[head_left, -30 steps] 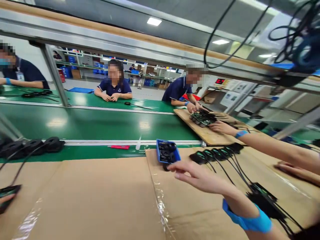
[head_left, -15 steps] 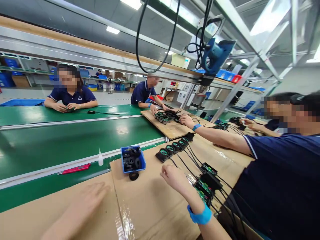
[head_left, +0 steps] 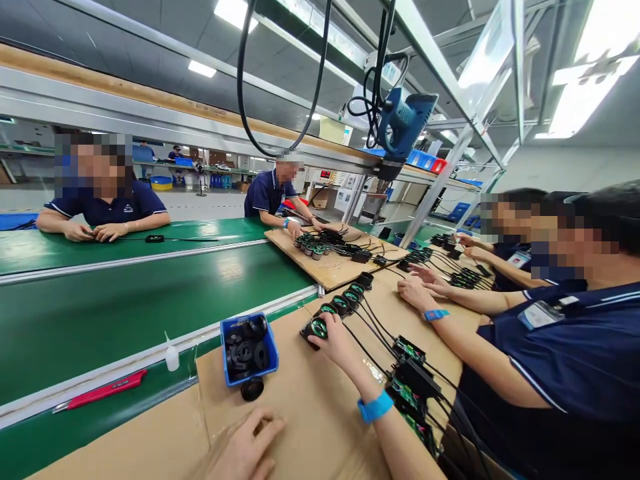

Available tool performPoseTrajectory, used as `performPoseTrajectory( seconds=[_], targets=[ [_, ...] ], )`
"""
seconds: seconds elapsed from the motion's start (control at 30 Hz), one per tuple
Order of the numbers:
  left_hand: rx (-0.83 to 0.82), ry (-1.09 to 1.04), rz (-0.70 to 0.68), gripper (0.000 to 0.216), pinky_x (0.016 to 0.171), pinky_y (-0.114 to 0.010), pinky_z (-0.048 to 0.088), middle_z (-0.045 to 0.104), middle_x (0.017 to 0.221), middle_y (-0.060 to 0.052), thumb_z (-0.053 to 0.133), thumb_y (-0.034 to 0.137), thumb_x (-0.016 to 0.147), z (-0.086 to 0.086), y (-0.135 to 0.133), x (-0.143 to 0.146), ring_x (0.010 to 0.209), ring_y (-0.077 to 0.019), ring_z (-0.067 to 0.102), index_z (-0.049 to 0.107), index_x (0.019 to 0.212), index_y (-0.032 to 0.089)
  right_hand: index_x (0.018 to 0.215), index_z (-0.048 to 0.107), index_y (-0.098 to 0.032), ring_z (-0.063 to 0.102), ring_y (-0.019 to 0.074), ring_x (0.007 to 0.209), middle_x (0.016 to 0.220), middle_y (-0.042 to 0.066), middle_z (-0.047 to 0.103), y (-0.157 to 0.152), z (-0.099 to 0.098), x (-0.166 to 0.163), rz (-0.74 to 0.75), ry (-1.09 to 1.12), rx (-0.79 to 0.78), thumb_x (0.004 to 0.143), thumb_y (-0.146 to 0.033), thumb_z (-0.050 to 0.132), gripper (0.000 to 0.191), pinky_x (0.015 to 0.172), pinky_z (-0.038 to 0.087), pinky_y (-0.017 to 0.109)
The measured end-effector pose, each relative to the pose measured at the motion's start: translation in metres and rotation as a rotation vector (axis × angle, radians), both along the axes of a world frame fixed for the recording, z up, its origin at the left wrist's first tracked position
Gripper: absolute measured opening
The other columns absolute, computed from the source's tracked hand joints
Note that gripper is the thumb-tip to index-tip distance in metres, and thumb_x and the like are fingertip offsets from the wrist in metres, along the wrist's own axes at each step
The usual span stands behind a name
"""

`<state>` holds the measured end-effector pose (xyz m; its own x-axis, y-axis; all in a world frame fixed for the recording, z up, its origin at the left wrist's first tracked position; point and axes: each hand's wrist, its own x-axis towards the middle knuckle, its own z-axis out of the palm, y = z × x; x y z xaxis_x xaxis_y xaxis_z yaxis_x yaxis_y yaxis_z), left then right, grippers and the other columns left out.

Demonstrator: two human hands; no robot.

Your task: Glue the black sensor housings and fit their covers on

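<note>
My right hand (head_left: pixel 336 341), with a blue wristband, has its thumb and fingers round the nearest of several round black housings (head_left: pixel 319 327). Green circuit board shows inside that housing, and a black cable runs from it. The others stand in a row behind it. My left hand (head_left: pixel 245 445) hovers low over the cardboard with fingers apart and nothing in it. Just beyond it are a loose black ring (head_left: pixel 252 389) and a blue bin (head_left: pixel 274 360) of black round parts. Green circuit boards (head_left: pixel 406 395) with black cables lie right of my right forearm.
A red cutter knife (head_left: pixel 105 391) and a white dropper bottle (head_left: pixel 172 358) lie along the green belt (head_left: pixel 150 300). Co-workers sit at the right and across the belt. A wooden board (head_left: pixel 340 267) holds more cabled parts. A blue power tool (head_left: pixel 407 120) hangs overhead.
My right hand has reached forward and taken hold of the nearest housing. My left hand has moved right, toward the bin. The neighbour's arm has drawn back from the wooden board.
</note>
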<state>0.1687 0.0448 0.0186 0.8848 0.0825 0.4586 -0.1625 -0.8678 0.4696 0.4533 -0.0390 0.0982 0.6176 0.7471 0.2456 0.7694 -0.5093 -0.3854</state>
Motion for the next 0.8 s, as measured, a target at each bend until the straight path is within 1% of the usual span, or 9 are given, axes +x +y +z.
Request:
performPoseTrajectory(
  seconds=[0.07, 0.17, 0.27, 0.4, 0.5, 0.6, 0.67, 0.73, 0.8],
  targets=[
    [-0.408, 0.099, -0.001, 0.057, 0.069, -0.025, 0.057, 0.061, 0.121, -0.011, 0.059, 0.025, 0.087, 0.001, -0.006, -0.002, 0.086, -0.0197, 0.067, 0.045, 0.142, 0.029, 0.116, 0.056, -0.015, 0.06, 0.0237, 0.104, 0.114, 0.008, 0.058, -0.014, 0.004, -0.01, 0.075, 0.056, 0.083, 0.087, -0.021, 0.072, 0.033, 0.088, 0.055, 0.041],
    [-0.957, 0.125, 0.107, 0.072, 0.081, -0.027, 0.057, 0.05, 0.141, -0.015, 0.062, 0.045, 0.09, 0.022, -0.022, 0.006, 0.106, -0.022, 0.065, 0.03, 0.153, 0.03, 0.117, 0.053, -0.019, 0.06, 0.0243, 0.105, 0.113, 0.008, 0.056, -0.034, 0.018, -0.041, 0.223, 0.145, 0.169, 0.082, -0.02, 0.076, 0.042, 0.09, 0.054, 0.039],
    [-1.286, -0.019, 0.184, 0.1, 0.105, -0.036, 0.048, 0.038, 0.154, -0.016, 0.067, 0.065, 0.082, 0.053, -0.039, 0.021, 0.131, -0.0287, 0.053, 0.015, 0.158, 0.026, 0.116, 0.054, -0.022, 0.061, 0.0203, 0.102, 0.111, 0.004, 0.058, -0.044, 0.033, -0.088, 0.393, 0.229, 0.188, 0.075, -0.018, 0.084, 0.051, 0.089, 0.055, 0.031],
    [-1.324, -0.11, 0.369, 0.092, 0.112, -0.038, 0.042, 0.056, 0.142, -0.009, 0.077, 0.065, 0.072, 0.081, -0.042, 0.023, 0.132, -0.0316, 0.052, 0.041, 0.147, 0.026, 0.132, 0.048, -0.023, 0.06, 0.0169, 0.114, 0.126, 0.006, 0.057, -0.052, 0.032, -0.133, 0.55, 0.286, 0.185, 0.072, -0.021, 0.088, 0.072, 0.098, 0.052, 0.023],
    [-1.327, -0.091, 0.509, 0.088, 0.095, -0.035, 0.055, 0.066, 0.124, -0.007, 0.08, 0.067, 0.065, 0.089, -0.028, 0.005, 0.116, -0.0319, 0.063, 0.051, 0.137, 0.026, 0.147, 0.033, -0.022, 0.057, 0.0233, 0.124, 0.14, 0.013, 0.05, -0.076, 0.005, -0.136, 0.551, 0.14, 0.091, 0.071, -0.031, 0.09, 0.096, 0.102, 0.051, 0.029],
    [-1.387, -0.069, 0.582, 0.091, 0.077, -0.029, 0.06, 0.071, 0.108, -0.005, 0.084, 0.067, 0.058, 0.094, -0.011, -0.021, 0.095, -0.0274, 0.071, 0.051, 0.133, 0.028, 0.137, 0.046, -0.022, 0.061, 0.029, 0.114, 0.126, 0.014, 0.059, -0.114, -0.032, -0.127, 0.436, -0.111, -0.049, 0.083, -0.017, 0.075, 0.062, 0.094, 0.055, 0.037],
    [-1.412, -0.052, 0.611, 0.089, 0.075, -0.026, 0.061, 0.071, 0.111, -0.004, 0.087, 0.065, 0.055, 0.096, 0.0, -0.038, 0.094, -0.0266, 0.071, 0.055, 0.13, 0.029, 0.124, 0.056, -0.023, 0.066, 0.0262, 0.099, 0.111, 0.01, 0.065, -0.136, -0.05, -0.126, 0.403, -0.149, -0.074, 0.087, -0.012, 0.07, 0.041, 0.084, 0.057, 0.034],
    [-1.447, -0.025, 0.62, 0.084, 0.076, -0.028, 0.062, 0.068, 0.124, -0.005, 0.088, 0.064, 0.054, 0.092, 0.009, -0.054, 0.104, -0.0305, 0.068, 0.062, 0.126, 0.029, 0.12, 0.058, -0.025, 0.067, 0.0226, 0.09, 0.105, 0.007, 0.067, -0.151, -0.055, -0.128, 0.427, -0.14, -0.074, 0.086, -0.019, 0.075, 0.039, 0.078, 0.057, 0.029],
    [-1.538, 0.06, 0.608, 0.082, 0.077, -0.033, 0.064, 0.067, 0.129, -0.006, 0.09, 0.063, 0.048, 0.083, 0.017, -0.068, 0.11, -0.0355, 0.065, 0.069, 0.118, 0.026, 0.125, 0.054, -0.023, 0.067, 0.0225, 0.092, 0.108, 0.007, 0.068, -0.157, -0.045, -0.13, 0.454, -0.134, -0.063, 0.08, -0.029, 0.083, 0.054, 0.081, 0.057, 0.029]
  ],
)
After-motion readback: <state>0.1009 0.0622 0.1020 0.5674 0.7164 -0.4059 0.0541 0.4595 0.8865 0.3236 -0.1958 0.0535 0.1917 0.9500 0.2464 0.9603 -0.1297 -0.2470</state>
